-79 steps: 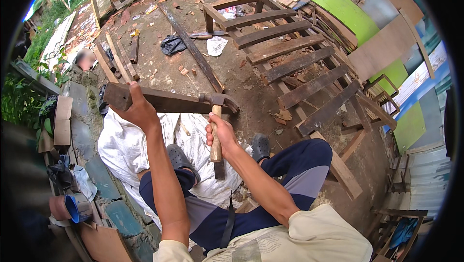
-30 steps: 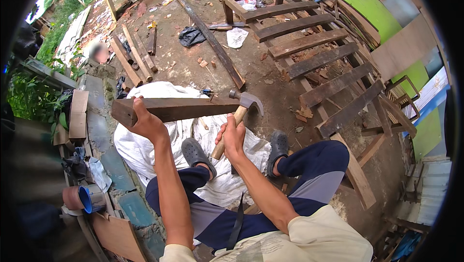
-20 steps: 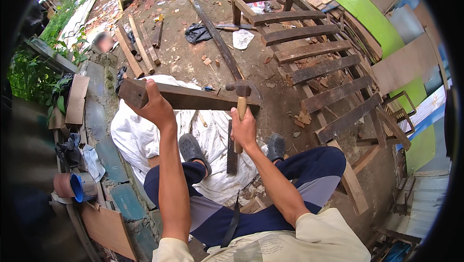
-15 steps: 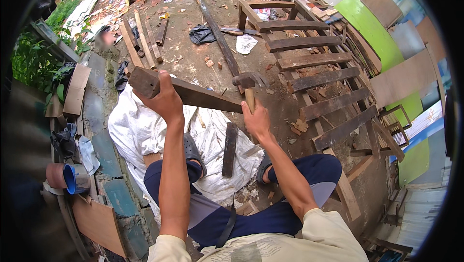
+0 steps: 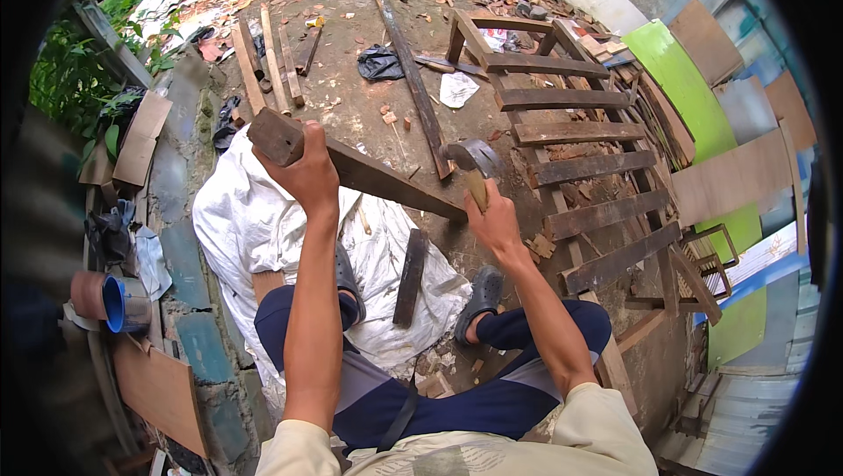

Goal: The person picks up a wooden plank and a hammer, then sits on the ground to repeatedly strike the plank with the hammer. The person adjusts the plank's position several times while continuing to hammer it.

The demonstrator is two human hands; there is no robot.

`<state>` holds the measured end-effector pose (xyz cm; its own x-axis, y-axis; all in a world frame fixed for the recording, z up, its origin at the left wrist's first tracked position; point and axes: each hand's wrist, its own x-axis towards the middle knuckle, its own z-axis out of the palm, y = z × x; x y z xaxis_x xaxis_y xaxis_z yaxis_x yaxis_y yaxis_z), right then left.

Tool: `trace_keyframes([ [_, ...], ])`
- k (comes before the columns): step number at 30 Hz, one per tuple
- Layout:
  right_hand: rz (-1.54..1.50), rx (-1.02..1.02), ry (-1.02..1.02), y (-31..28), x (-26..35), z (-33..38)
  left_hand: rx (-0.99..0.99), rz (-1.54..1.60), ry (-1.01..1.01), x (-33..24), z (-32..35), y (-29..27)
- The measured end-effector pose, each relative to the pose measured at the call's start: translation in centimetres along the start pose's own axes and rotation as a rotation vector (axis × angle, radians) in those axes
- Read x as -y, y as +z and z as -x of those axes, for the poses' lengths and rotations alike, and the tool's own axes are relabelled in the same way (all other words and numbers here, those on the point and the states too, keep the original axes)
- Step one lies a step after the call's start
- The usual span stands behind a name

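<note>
My left hand (image 5: 307, 176) is wrapped round the near-left end of a dark wooden beam (image 5: 386, 179), which slants away to the right above a white sheet (image 5: 237, 204). Gripped in my right hand (image 5: 496, 226) is a claw hammer (image 5: 475, 160), its metal head raised just past the beam's right end. Most of the hammer's wooden handle is hidden by my fingers. A short dark wood block (image 5: 409, 277) lies on the sheet between my feet.
To the right leans a slatted wooden frame (image 5: 580, 133). A long dark plank (image 5: 408, 72) lies ahead, with a black plastic bag (image 5: 379, 63) beside it. Several wood strips (image 5: 273, 59) lie at the far left. A low block wall (image 5: 211, 353) runs along my left, near a blue bucket (image 5: 127, 303).
My right hand and the hammer have shifted a little to the right, and the hammer head has turned. The beam is still in my left hand. The view has moved slightly.
</note>
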<state>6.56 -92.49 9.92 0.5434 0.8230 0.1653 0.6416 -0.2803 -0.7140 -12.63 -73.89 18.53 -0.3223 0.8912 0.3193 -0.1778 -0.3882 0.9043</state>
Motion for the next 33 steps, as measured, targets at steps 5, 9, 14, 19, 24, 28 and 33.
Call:
trace_keyframes([
  [5,-0.07,-0.041,-0.154,0.1,2.1,0.4,0.042,-0.021,0.017,-0.5,0.2,0.2],
  [9,0.233,0.128,-0.05,1.9,-1.8,-0.6,0.01,-0.029,0.008,0.4,0.2,0.9],
  [14,0.011,-0.005,-0.053,-0.2,2.2,-1.5,-0.026,-0.047,0.03,1.4,-1.6,-1.0],
  [19,-0.049,-0.035,-0.234,2.8,-2.5,-0.2,-0.031,-0.071,0.053,1.7,-0.9,-0.1],
  [24,0.088,0.19,0.192,4.7,-2.9,-0.3,-0.074,-0.015,-0.041,3.4,-2.6,-1.9],
  [28,0.057,0.106,0.225,2.2,-3.9,2.2,0.084,0.072,-0.026,4.3,-2.0,-3.3],
  [33,-0.211,0.355,0.534,-4.4,1.0,4.2,0.291,0.325,-0.166,5.2,-2.8,-5.8],
])
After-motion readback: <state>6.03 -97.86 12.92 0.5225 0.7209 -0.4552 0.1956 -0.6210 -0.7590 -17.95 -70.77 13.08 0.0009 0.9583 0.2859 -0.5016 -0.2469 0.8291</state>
